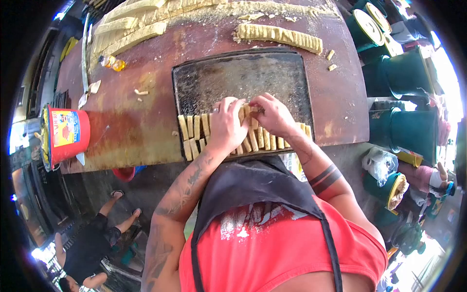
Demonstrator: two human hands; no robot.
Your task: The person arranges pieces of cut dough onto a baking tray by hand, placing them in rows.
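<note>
Left hand (227, 122) curls over dough sticks (266, 140), its grip hidden, while the right hand (273, 115) pinches at others on a tray (238, 78) at the table's (335, 97) near edge; lining up rows appears to be the step, the next move likely calling for gentle, straight placement.

A single head-worn camera looked forward and steeply down past the wearer's apron (258, 182) onto the desk (335, 109), fairly near the left hand (227, 122) and right hand (274, 115); its very wide, rounded view had dark corners.
</note>
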